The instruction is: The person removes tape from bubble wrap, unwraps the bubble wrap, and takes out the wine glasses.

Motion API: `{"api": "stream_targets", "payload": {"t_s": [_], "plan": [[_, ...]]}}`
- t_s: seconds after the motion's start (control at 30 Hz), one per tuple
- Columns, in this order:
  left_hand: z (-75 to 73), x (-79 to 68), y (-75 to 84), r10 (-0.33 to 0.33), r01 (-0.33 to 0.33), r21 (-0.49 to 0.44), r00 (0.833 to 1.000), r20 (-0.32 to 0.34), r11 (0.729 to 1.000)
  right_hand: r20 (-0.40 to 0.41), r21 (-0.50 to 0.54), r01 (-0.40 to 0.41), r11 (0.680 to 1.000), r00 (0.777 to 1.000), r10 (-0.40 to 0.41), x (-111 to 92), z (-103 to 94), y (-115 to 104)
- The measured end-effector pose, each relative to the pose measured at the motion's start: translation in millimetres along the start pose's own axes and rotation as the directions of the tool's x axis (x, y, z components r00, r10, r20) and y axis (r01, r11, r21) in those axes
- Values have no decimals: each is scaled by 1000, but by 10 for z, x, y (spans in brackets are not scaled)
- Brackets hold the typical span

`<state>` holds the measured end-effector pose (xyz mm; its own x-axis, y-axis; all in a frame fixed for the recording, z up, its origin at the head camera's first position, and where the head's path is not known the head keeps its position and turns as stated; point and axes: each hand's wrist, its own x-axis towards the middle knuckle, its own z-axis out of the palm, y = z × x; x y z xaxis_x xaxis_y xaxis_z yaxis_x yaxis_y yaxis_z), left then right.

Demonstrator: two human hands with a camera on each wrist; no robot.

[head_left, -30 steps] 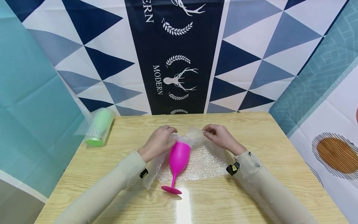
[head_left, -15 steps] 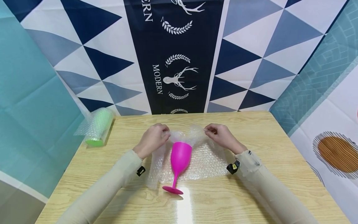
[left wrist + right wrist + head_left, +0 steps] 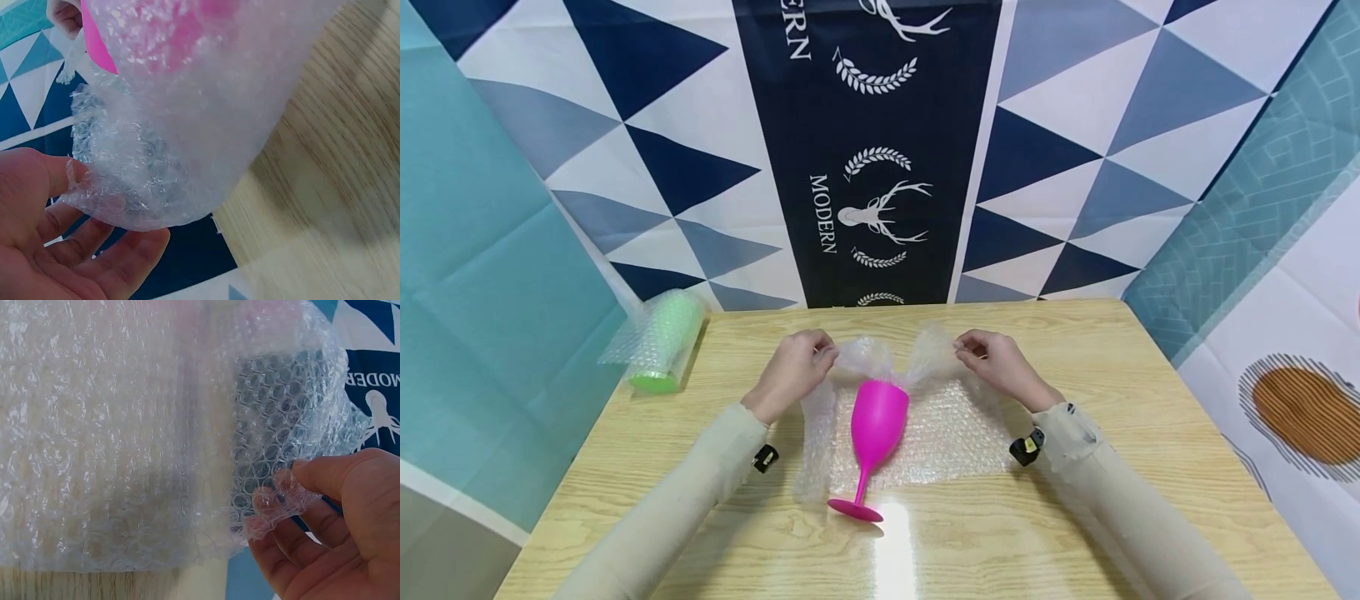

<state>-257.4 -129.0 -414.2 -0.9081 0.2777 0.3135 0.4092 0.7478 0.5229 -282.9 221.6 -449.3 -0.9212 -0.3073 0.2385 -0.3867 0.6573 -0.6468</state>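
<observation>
A pink goblet [image 3: 878,421] lies on a sheet of bubble wrap [image 3: 951,433], its foot toward the near side of the table. The wrap rises around the rim at the far end. My left hand [image 3: 796,369] pinches the wrap's far left corner between thumb and fingers, as the left wrist view also shows at the wrap edge [image 3: 144,206]. On the other side my right hand [image 3: 1000,365] pinches the far right corner. In the right wrist view the bubbled sheet [image 3: 275,425] stretches from the thumb and fingertips. Neither hand touches the goblet.
A green cylindrical thing [image 3: 667,342] wrapped in bubble wrap lies at the table's back left corner. The wooden table [image 3: 1000,533] meets a patterned cloth backdrop [image 3: 880,167] behind, with further cloths at both sides.
My left hand has moved left, off the goblet's rim, drawing out the wrap's corner. The goblet has shifted slightly. The right hand has barely moved, rightward.
</observation>
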Motion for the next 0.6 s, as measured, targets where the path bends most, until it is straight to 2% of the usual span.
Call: {"api": "stream_targets", "payload": {"t_s": [0.33, 0.6], "plan": [[-54, -22, -199, -94, 92, -58, 995, -36, 994, -24, -12, -35, 999, 999, 34, 4, -15, 39], [-102, -64, -340, -180, 174, -116, 983, -38, 978, -26, -5, -70, 998, 997, 70, 11, -36, 108]]}}
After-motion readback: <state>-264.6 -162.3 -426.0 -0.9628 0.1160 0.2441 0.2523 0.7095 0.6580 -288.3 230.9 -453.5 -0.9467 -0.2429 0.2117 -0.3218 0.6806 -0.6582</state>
